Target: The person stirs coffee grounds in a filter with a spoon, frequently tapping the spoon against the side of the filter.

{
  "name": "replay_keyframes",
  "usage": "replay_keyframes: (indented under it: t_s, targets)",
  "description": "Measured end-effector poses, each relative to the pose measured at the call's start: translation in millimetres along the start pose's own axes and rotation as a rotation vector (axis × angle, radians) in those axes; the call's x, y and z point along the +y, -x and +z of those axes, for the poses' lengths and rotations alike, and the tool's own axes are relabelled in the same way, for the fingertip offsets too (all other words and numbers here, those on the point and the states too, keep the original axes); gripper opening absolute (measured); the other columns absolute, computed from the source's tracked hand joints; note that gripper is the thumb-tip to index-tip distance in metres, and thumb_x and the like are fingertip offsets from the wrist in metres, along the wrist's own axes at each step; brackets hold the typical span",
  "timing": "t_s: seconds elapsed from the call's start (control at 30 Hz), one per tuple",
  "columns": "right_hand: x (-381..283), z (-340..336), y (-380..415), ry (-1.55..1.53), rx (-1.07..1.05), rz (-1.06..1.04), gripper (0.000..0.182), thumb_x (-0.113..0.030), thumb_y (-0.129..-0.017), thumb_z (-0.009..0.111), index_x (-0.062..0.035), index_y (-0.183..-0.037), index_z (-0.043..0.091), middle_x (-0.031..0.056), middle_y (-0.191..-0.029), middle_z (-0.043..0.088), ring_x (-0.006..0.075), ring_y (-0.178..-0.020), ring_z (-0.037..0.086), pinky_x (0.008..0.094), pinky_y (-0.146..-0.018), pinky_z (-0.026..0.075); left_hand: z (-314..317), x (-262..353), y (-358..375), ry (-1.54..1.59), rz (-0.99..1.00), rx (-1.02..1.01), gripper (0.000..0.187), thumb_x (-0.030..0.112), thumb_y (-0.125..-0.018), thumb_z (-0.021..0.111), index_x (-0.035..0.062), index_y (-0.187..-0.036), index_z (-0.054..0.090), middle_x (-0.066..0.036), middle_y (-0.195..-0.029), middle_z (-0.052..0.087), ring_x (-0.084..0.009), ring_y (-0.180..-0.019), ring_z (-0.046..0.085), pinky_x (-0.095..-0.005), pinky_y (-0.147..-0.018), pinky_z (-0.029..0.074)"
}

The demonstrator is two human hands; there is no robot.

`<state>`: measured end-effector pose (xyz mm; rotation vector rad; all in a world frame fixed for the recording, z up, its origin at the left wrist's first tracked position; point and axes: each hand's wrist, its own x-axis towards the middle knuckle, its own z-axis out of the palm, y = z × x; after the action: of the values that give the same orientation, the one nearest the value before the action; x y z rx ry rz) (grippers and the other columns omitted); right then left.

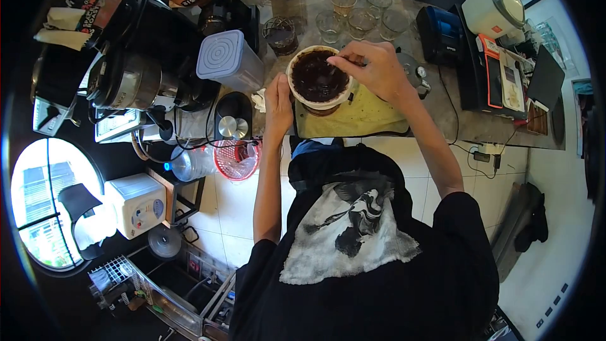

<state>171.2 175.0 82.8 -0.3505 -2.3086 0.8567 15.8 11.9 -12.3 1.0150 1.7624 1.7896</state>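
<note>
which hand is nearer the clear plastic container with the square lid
Left. The left hand is just right of the container, against the side of a round white bowl; the right hand is farther right, over that bowl.

Vessel: the pale-rimmed vessel (292,82) is filled with dark, wet-looking contents (315,81).
Left hand: the left hand (278,100) is placed against the vessel's left side.
Right hand: the right hand (374,68) is held above the right rim, fingertips pinched; any utensil is not clearly resolved.
Cloth: a yellow cloth (372,115) is laid beneath.
Glasses: clear glasses (362,24) are grouped beyond.
</note>
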Motion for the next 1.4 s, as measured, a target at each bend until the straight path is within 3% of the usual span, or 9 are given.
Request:
replay_keyframes:
  t_s: [0.2, 0.63, 0.83, 1.03, 1.13, 1.23, 1.27, 1.33, 1.4]
  targets:
    - [-7, -9, -6, 0.052, 0.169, -0.007, 0.022, -0.020, -0.085, 0.077, -0.0007, -0.078, 0.068, 0.0117, -0.067, 0.067, 0.0195, -0.056, 0.064, 0.0298, -0.054, 0.049, 0, 1, 0, -0.022, 0.022, 0.012, 0.042, 0.031, -0.109, 0.037, -0.0010, -0.086, 0.051, 0.000, -0.070, 0.041, -0.0099, -0.067, 0.036, -0.0286, -0.060, 0.033]
    - [-15, 2, -9, -0.053, 0.023, 0.154, 0.020, -0.016, -0.084, 0.075, 0.0006, -0.078, 0.066, 0.0100, -0.058, 0.060, 0.0180, -0.048, 0.055, 0.0302, -0.051, 0.044, 2, 4, 1, 0.059, -0.050, 0.006, 0.041, 0.031, -0.109, 0.038, 0.0005, -0.084, 0.051, 0.002, -0.069, 0.040, -0.0079, -0.064, 0.033, -0.0273, -0.056, 0.030]
    - [-20, -15, -9, 0.068, 0.108, 0.176, 0.020, -0.013, -0.085, 0.073, 0.0013, -0.076, 0.063, 0.0096, -0.056, 0.058, 0.0135, -0.046, 0.050, 0.0287, -0.050, 0.042, -1, -2, 0, -0.007, 0.007, -0.008, 0.040, 0.030, -0.109, 0.038, 0.0009, -0.085, 0.051, 0.002, -0.070, 0.040, -0.0075, -0.064, 0.034, -0.0268, -0.056, 0.029]
    - [-27, -25, -8, -0.030, 0.205, 0.229, 0.020, -0.014, -0.084, 0.073, -0.0001, -0.074, 0.062, 0.0092, -0.055, 0.058, 0.0111, -0.046, 0.048, 0.0269, -0.048, 0.040, 1, -6, 0, -0.021, 0.030, 0.032, 0.040, 0.028, -0.109, 0.038, 0.0000, -0.084, 0.050, 0.000, -0.070, 0.041, -0.0097, -0.066, 0.036, -0.0290, -0.058, 0.031]
    - [-25, -13, -4, -0.088, 0.233, 0.255, 0.021, -0.014, -0.084, 0.074, 0.0010, -0.075, 0.062, 0.0091, -0.054, 0.058, 0.0132, -0.045, 0.050, 0.0276, -0.048, 0.040, 3, -4, 0, -0.009, 0.052, 0.025, 0.039, 0.028, -0.109, 0.038, -0.0001, -0.084, 0.050, -0.001, -0.070, 0.041, -0.0108, -0.066, 0.036, -0.0297, -0.058, 0.032]
    - [-27, 2, -1, -0.076, 0.146, 0.278, 0.022, -0.014, -0.084, 0.074, 0.0028, -0.075, 0.061, 0.0127, -0.056, 0.058, 0.0231, -0.047, 0.056, 0.0311, -0.049, 0.044, 0, -8, 0, 0.014, 0.018, -0.025, 0.039, 0.028, -0.109, 0.037, 0.0004, -0.083, 0.049, 0.000, -0.069, 0.040, -0.0097, -0.066, 0.036, -0.0290, -0.058, 0.032]
    - [-28, 3, -1, -0.071, 0.158, 0.293, 0.022, -0.014, -0.084, 0.074, 0.0028, -0.075, 0.061, 0.0127, -0.056, 0.058, 0.0231, -0.047, 0.056, 0.0311, -0.049, 0.044, 0, -7, -1, 0.032, 0.026, -0.029, 0.039, 0.028, -0.109, 0.038, 0.0008, -0.083, 0.048, 0.001, -0.068, 0.040, -0.0090, -0.065, 0.035, -0.0286, -0.058, 0.031]
    - [-31, 6, -1, 0.042, 0.080, 0.319, 0.023, -0.015, -0.087, 0.073, 0.0027, -0.077, 0.063, 0.0078, -0.060, 0.065, 0.0102, -0.053, 0.059, 0.0258, -0.052, 0.045, -2, -6, -1, 0.051, -0.004, -0.055, 0.039, 0.028, -0.109, 0.038, 0.0011, -0.082, 0.048, 0.001, -0.068, 0.039, -0.0083, -0.065, 0.035, -0.0282, -0.057, 0.031]
    - [-29, 4, 3, 0.119, 0.106, 0.341, 0.022, -0.015, -0.086, 0.074, 0.0020, -0.077, 0.064, 0.0084, -0.061, 0.066, 0.0111, -0.054, 0.061, 0.0263, -0.053, 0.046, -3, -1, -1, 0.075, -0.043, -0.078, 0.040, 0.028, -0.109, 0.038, 0.0014, -0.081, 0.048, 0.002, -0.068, 0.039, -0.0076, -0.064, 0.034, -0.0278, -0.056, 0.030]
